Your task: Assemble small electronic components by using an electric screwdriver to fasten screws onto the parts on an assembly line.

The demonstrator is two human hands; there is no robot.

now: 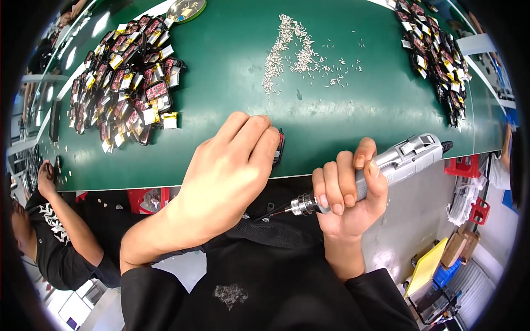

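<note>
My left hand (234,171) is curled at the near edge of the green table, its fingers closed on a small black device (280,148) that shows a red inside. Most of that device is hidden behind the fingers. In my right hand (353,187) is a silver-grey electric screwdriver (408,160), gripped around its body. Its chuck and thin bit point left and a little down, over my lap and below the left hand, apart from the device. Small pale screws (284,49) lie in a loose heap further back on the table.
A big pile of similar black devices with red boards and silver battery packs (127,83) covers the left side. Another pile (436,60) lies at the right. A round dish (186,9) stands at the back. To the left a person (66,237) sits with one hand at the table edge.
</note>
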